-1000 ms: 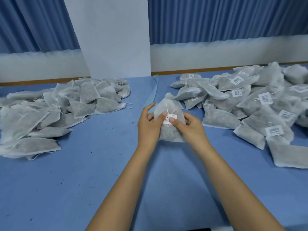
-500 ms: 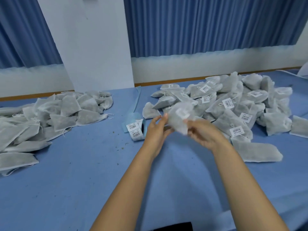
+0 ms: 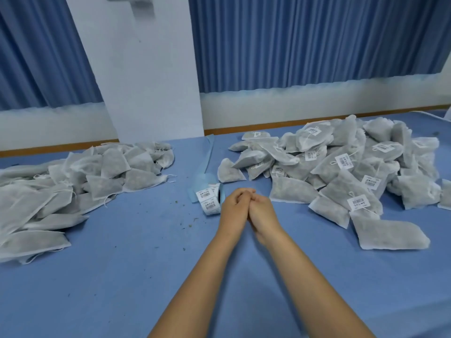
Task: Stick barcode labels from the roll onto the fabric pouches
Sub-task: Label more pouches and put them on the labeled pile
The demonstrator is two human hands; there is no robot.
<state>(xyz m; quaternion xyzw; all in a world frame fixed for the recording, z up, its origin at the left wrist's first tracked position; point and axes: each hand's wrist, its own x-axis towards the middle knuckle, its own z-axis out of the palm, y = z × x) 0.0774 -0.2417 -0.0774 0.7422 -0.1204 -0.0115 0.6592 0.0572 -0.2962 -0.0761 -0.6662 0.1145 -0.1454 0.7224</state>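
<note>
My left hand [image 3: 233, 206] and my right hand [image 3: 263, 212] meet above the middle of the blue table [image 3: 136, 252], knuckles touching and fingers curled inward. No pouch or label shows in either hand. Just left of them lies the roll of barcode labels [image 3: 209, 199], its white labels facing up. A pile of unlabelled fabric pouches [image 3: 73, 181] lies on the left. On the right is a pile of labelled pouches [image 3: 353, 167], barcode stickers showing on several.
A strip of pale blue label backing [image 3: 208, 156] trails from the roll toward the white pillar [image 3: 146, 81] at the table's far edge. Blue curtains hang behind. Small crumbs dot the table in front of the roll. A single flat pouch [image 3: 388, 234] lies nearest me on the right.
The pouch that both hands held a second ago has left them and is gone toward the right pile. The hands have come together, holding nothing. The view has swung right and up.
</note>
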